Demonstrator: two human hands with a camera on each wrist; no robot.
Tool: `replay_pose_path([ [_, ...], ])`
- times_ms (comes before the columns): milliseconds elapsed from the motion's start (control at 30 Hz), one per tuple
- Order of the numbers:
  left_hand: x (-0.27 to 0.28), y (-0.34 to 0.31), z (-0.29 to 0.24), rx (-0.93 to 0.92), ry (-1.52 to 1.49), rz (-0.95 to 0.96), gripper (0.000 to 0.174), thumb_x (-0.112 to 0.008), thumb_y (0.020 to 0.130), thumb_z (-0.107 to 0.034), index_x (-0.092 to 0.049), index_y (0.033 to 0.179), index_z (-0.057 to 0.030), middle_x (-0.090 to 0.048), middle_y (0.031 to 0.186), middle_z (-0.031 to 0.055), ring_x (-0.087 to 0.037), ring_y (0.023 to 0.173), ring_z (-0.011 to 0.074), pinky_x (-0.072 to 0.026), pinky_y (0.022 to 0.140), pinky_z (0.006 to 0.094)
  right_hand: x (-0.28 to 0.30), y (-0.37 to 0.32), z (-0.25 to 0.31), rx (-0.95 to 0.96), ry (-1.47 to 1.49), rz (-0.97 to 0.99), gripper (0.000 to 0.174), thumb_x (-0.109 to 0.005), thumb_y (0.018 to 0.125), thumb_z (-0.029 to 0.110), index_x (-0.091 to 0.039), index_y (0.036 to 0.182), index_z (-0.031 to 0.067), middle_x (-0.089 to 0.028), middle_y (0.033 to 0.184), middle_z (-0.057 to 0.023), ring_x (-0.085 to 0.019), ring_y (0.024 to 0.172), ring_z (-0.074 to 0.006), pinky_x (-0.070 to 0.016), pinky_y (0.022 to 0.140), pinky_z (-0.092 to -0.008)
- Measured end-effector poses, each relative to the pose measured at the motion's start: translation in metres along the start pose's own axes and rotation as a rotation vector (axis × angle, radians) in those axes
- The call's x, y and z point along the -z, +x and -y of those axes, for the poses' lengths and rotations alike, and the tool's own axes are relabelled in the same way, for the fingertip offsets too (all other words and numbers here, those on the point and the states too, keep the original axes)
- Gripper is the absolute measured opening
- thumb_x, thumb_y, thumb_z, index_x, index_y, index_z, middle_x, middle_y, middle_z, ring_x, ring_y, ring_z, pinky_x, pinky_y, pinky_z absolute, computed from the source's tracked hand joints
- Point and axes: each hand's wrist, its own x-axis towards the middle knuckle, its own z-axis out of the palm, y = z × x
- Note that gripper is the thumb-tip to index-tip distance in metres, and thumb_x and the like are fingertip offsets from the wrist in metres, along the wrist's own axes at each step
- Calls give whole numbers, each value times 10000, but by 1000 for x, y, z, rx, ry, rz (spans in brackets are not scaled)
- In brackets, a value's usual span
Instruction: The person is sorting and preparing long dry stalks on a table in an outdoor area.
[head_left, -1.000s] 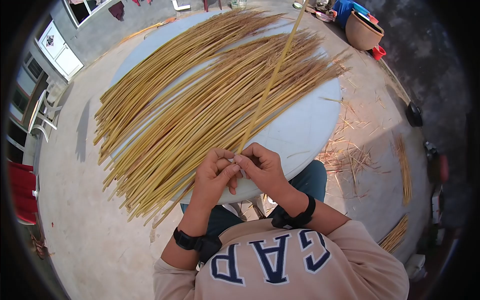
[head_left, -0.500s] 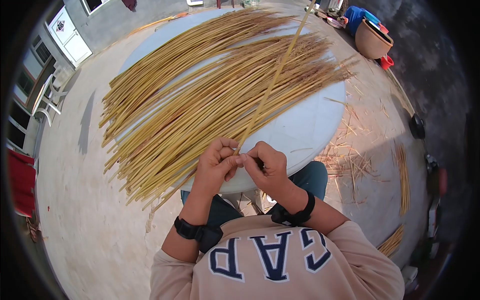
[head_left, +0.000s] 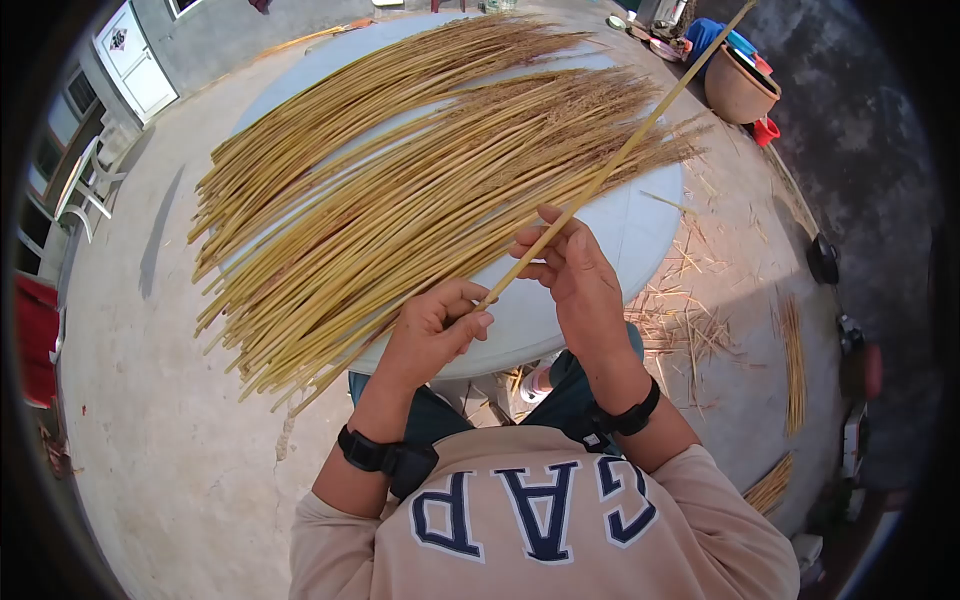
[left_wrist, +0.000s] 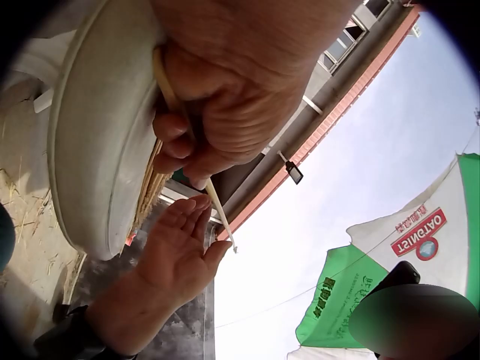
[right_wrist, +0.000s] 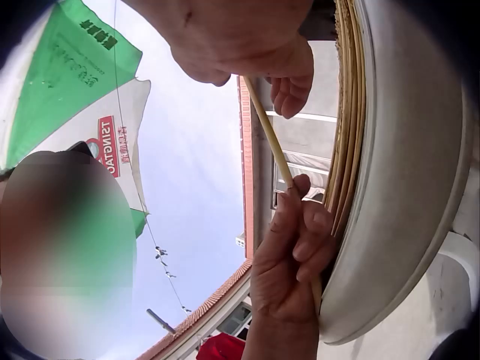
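Note:
Near the table's front edge, my left hand point(head_left: 435, 335) pinches the lower part of a long pale stalk point(head_left: 625, 150), which slants up to the right. My right hand point(head_left: 585, 290) is beside the stalk, its fingers loosely spread and the stalk crossing at the fingers. In the left wrist view the palm of that right hand point(left_wrist: 172, 259) faces up by the stalk point(left_wrist: 219, 206). The right wrist view shows my left hand point(right_wrist: 289, 262) gripping the stalk point(right_wrist: 270, 139). Many similar stalks point(head_left: 380, 230) with feathery ends lie in two groups on the table.
The round pale table point(head_left: 640, 235) stands in front of my legs. Stalk scraps point(head_left: 690, 325) litter the floor at right, near a small bundle point(head_left: 793, 370). A clay pot point(head_left: 738, 92) stands at upper right, a white chair point(head_left: 82, 190) at left.
My right hand has left the lower end near my left fingers and moved up and right, its fingers loosening. The stalk's top has swung to the right; my left hand still pinches it.

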Motion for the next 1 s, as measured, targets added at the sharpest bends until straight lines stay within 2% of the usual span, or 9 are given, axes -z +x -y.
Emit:
replay_pose_path([
  [167,-5,-4,-1,12,191,-52,177,-649,796,-113,-596,934,-15,-545,587,-4,-418,475,29,-326,430,191,-22,-18,-38,-157,159,130,412,-326,958,363,-462,1109,4,-545,937,-86,-540,816,-151,-455,732,-307],
  [400,-13,-5,-1,-53,470,-104,85,-637,793,-71,-618,828,4,-580,612,24,-475,501,39,-368,430,185,-19,-18,-39,-139,385,140,376,-308,960,377,-461,925,35,-513,772,-80,-513,679,-153,-442,649,-279],
  [467,-13,-4,5,-186,550,-115,80,-646,776,-55,-624,791,21,-575,592,26,-482,514,50,-379,457,199,-21,-19,-38,-149,403,128,382,-305,959,385,-453,898,39,-501,747,-78,-498,663,-153,-434,634,-277],
  [600,-14,-7,3,-227,627,-80,81,-644,768,-40,-622,798,32,-575,592,41,-483,521,61,-382,476,209,-24,-20,-39,-129,468,155,357,-303,959,392,-385,824,71,-436,672,-61,-399,566,-125,-367,548,-260],
  [667,-15,-6,5,-309,574,-95,113,-675,740,-65,-626,816,2,-416,503,78,-352,446,119,-332,437,249,-26,-19,-38,-124,486,154,348,-307,959,389,-360,806,81,-409,649,-53,-357,533,-113,-335,516,-250],
  [867,-14,-6,7,-306,560,-73,111,-672,731,-61,-626,814,-5,-454,522,101,-383,439,172,-352,443,264,-29,-16,-33,-149,432,135,331,-344,952,387,-347,794,96,-345,597,-21,-266,465,-81,-258,440,-216],
  [900,-13,-6,7,-306,558,-78,111,-672,731,-61,-626,814,-5,-454,522,101,-383,439,172,-352,443,264,-24,-15,-29,-282,423,167,333,-349,950,385,-357,791,94,-346,591,-18,-265,460,-77,-252,435,-214],
  [933,-13,-6,8,-411,624,3,115,-674,729,-73,-627,815,-14,-479,545,113,-411,449,201,-364,450,275,-19,-15,-26,-413,413,199,334,-355,949,384,-367,788,92,-346,584,-15,-264,454,-73,-245,429,-211],
  [1000,-12,-6,7,-516,687,84,119,-677,727,-86,-629,815,-23,-504,569,125,-439,458,230,-376,458,285,-9,-14,-24,-406,396,208,337,-352,950,382,-381,790,87,-364,589,-21,-275,458,-77,-249,432,-215],
])
